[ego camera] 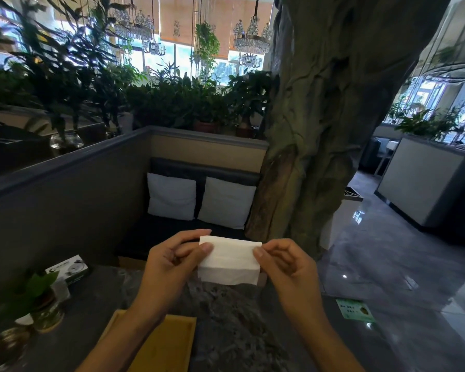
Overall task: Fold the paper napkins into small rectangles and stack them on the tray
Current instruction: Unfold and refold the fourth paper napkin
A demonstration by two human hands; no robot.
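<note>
Left hand (169, 260) and right hand (285, 260) pinch the napkin (230, 261) by its upper corners, taut for folding, yellow tray (169, 342) below.

Two white cushions (199, 201) on dark bench (177, 226), bright windows (156, 60) behind.

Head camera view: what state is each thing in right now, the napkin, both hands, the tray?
Napkin: partly folded, held up above the table.
Left hand: pinching the napkin's left edge.
Right hand: pinching its right edge.
Tray: flat on the table, visible part bare.
</note>
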